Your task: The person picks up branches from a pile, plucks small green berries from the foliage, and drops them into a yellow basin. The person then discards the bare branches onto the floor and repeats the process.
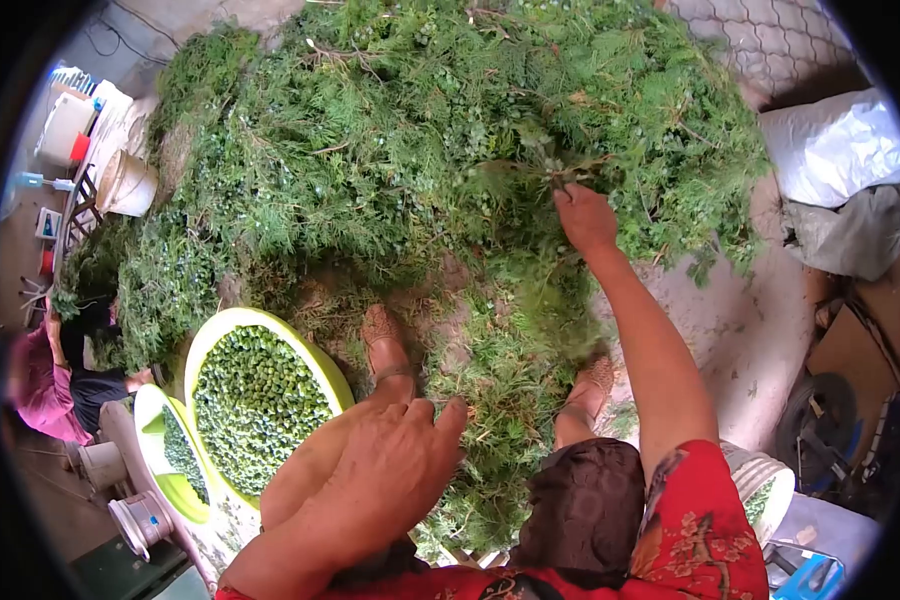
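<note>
My right hand [587,222] reaches out over a large heap of cut evergreen branches [370,150]. Its fingers are closed on the woody end of an evergreen branch [530,178], whose foliage is partly blurred. Bent in front of my left knee, my left hand [395,470] has curled fingers, and whatever may be inside them is hidden. Beside that hand stands a yellow-green tub [338,375] full of small green cones or berries [255,405]. A smaller lime-green basin [180,492] next to it holds more of them.
Loose sprigs [490,390] lie between my feet. Another person [50,390] in a pink top sits at the left edge. A white bucket [127,184] stands beyond the heap's left side. Silvery sacks [838,150] and a wheel [820,425] are at right; a white bucket [770,500] lies tilted nearby.
</note>
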Tool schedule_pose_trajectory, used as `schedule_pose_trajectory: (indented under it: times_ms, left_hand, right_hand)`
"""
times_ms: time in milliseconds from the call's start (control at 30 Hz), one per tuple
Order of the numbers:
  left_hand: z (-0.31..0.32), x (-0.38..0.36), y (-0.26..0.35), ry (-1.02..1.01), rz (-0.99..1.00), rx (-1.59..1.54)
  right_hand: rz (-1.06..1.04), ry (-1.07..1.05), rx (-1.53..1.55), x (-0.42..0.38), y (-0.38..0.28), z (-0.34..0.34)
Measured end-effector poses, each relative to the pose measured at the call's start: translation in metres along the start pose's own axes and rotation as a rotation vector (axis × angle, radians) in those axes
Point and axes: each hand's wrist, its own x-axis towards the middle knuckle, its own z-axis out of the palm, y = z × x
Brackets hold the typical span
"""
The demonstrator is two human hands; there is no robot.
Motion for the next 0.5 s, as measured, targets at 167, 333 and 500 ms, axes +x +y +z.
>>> schedule_pose_trajectory:
  times_ms: [167, 333, 500]
  left_hand:
    - [0.008, -0.003, 0.0, 0.076, 0.003, -0.001]
    - [0.037, 0.0, -0.008, 0.296, 0.097, 0.05]
    - [0.042, 0.017, -0.012, 0.326, 0.02, 0.012]
  right_hand:
    - [-0.246, 0.345, -0.111, -0.01, -0.058, -0.092]
    - [-0.327, 0.584, 0.004, -0.037, -0.096, -0.185]
    - [-0.067, 0.465, 0.865, -0.07, -0.127, -0.237]
